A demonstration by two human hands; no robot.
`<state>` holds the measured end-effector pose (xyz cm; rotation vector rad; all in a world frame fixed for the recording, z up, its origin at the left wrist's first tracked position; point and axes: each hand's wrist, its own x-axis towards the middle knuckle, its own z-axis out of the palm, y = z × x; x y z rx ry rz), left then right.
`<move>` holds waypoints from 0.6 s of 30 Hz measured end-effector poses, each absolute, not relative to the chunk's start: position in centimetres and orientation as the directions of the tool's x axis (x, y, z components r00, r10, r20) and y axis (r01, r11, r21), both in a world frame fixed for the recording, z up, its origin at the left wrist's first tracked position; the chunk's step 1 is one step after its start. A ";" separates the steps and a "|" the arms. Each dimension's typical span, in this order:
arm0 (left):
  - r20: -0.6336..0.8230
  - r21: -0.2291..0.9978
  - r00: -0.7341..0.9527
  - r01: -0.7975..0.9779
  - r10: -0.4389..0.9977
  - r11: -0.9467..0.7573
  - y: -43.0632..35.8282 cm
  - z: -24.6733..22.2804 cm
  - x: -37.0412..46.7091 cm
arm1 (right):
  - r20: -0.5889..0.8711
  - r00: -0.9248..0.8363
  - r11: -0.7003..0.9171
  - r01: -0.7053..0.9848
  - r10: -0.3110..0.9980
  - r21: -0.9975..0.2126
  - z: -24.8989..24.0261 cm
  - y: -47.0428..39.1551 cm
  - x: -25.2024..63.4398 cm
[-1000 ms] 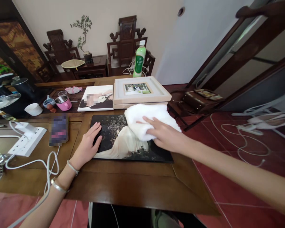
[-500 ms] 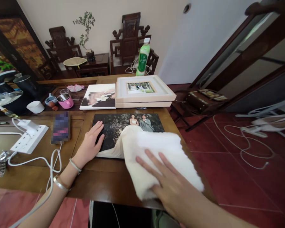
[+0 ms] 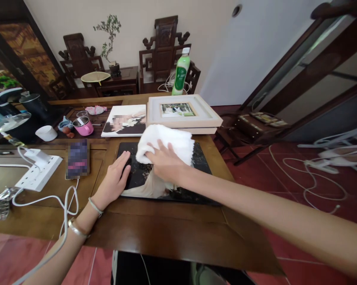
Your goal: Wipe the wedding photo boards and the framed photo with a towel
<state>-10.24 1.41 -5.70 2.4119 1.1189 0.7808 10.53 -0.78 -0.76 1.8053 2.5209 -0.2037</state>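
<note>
A glossy dark wedding photo panel lies flat on the wooden table in front of me. My left hand rests flat on its left edge, fingers stretched out and holding nothing. With my right hand I press a white fluffy cloth onto the panel's upper middle, and the thumb side grips a fold of it. The cloth and my right forearm hide much of the picture, including the couple's upper bodies. Part of the pale dress shows below my hand.
Behind the panel lie a white-edged photo print and stacked light wooden frames. A green bottle stands beyond. To the left are a phone, a power strip with white cables, and a pink cup.
My right hand has moved the cloth from the panel's lower right corner up and left to its upper middle. The left hand stays in place on the left edge.
</note>
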 end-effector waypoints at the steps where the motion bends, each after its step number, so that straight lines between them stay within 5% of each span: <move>1: 0.351 0.564 0.507 0.556 0.787 -0.610 1.3 -5.6 -10.3 | -0.088 -0.367 0.359 0.929 0.926 -0.091 -0.8 -0.5 9.9; 6: 0.450 0.694 0.350 0.441 0.821 -0.569 0.9 -5.1 -10.6 | -0.017 -0.703 0.700 0.710 0.711 -0.069 -1.5 -3.2 8.6; 10: 0.447 0.662 0.359 0.484 0.819 -0.573 1.0 -5.2 -10.6 | 0.112 -0.821 0.828 0.551 0.560 -0.104 -2.7 -8.3 9.9; 18: 0.287 0.501 0.526 0.630 0.801 -0.594 1.5 -6.1 -10.2 | 0.399 -0.537 0.623 0.773 0.743 -0.119 -6.2 -14.6 18.0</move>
